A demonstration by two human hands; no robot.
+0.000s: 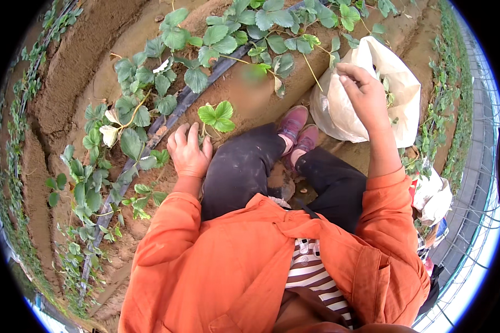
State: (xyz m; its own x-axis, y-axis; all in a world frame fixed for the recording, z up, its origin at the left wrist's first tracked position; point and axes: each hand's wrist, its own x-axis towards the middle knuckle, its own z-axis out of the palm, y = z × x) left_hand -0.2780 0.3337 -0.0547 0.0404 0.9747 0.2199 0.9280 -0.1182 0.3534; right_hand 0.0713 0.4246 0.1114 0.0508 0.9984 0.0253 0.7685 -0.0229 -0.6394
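My left hand (189,155) rests low over the soil beside my knee, fingers apart. Its fingertips are next to the stem of a small strawberry plant (218,116) with bright green leaves; I see nothing held in it. My right hand (365,99) is raised over the left side of a white bag (339,111). Its fingers are bent, with a gap between thumb and forefinger, and nothing shows between them. Some green leaves or stems (390,100) lie inside the open bag.
Rows of strawberry plants (130,143) grow along a dark drip strip (179,108) on the brown soil bed (94,55). My pink shoes (300,129) stand between the bed and the bag. Whitish plastic bags (432,195) lie at right, near a grey path (465,216).
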